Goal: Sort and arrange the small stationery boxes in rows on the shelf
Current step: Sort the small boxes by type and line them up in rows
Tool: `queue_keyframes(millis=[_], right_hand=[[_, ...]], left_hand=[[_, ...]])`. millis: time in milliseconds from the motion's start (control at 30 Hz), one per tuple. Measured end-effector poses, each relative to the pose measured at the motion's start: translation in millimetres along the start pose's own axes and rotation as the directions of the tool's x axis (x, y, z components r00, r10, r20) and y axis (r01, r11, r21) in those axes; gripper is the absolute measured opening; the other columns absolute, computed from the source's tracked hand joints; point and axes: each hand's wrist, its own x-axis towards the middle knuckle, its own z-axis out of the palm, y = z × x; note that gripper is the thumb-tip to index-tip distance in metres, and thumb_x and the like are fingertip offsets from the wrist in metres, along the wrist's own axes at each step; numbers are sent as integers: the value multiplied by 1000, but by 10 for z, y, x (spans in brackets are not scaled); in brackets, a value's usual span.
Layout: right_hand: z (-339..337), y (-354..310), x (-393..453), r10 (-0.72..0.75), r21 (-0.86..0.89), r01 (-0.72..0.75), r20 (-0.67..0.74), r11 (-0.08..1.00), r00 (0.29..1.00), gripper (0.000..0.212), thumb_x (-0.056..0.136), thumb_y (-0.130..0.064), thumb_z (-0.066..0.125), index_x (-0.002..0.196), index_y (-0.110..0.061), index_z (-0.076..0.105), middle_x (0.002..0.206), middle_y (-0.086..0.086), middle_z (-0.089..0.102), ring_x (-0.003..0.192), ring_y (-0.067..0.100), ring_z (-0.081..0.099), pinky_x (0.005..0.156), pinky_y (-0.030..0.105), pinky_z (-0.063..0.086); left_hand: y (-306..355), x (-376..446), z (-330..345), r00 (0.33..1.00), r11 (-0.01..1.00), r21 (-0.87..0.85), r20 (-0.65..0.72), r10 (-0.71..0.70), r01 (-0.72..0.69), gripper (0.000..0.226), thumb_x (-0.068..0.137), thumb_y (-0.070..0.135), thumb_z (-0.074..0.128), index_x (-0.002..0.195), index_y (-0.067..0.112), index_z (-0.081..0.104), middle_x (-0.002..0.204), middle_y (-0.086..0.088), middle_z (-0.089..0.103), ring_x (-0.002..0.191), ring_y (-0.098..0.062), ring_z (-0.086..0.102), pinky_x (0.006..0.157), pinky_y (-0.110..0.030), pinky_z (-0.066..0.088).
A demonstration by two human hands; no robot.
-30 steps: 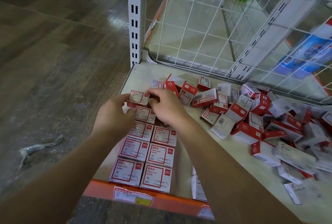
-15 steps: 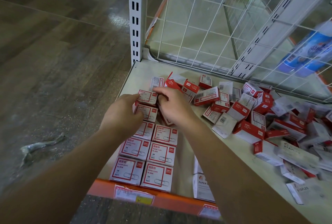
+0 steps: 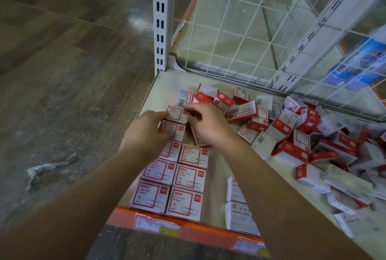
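Note:
Small red-and-white paper clip boxes lie in two neat rows [image 3: 189, 178] at the shelf's front left. Both hands meet at the far end of the left row. My left hand [image 3: 144, 132] touches the left side of the farthest box [image 3: 176, 113] with its fingertips. My right hand [image 3: 208, 124] pinches the right end of that same box. A tilted box [image 3: 198, 140] lies under my right palm, at the far end of the right row. A jumbled pile of red and white boxes [image 3: 292, 130] covers the shelf's middle and right.
The cream shelf [image 3: 217, 168] has an orange front edge [image 3: 188, 230] with price labels. A white wire grid [image 3: 250, 30] backs it, with a slotted white upright [image 3: 160, 19] at its left corner. Two white paper clip boxes [image 3: 238, 207] stand near the front. Wood-look floor lies left.
The farthest box has been moved slightly back and squared up at the end of the left row. Both hands stay on it, shifted a little away from me.

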Motion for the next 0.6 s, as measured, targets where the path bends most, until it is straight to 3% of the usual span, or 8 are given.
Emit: queue_keyframes(millis=[600], right_hand=[[-8,-29,-43,-5,30,5,9,1000,1000,35,93,-14,54,127,-19,56,129,-2,56,117,13,51,89,18,34]], left_hand=[[-80,-15,45,1000,1000,-30,-31,7,-8,43,91,20,54,133,24,49,121,2,55,95,-8,49,71,-19,37]])
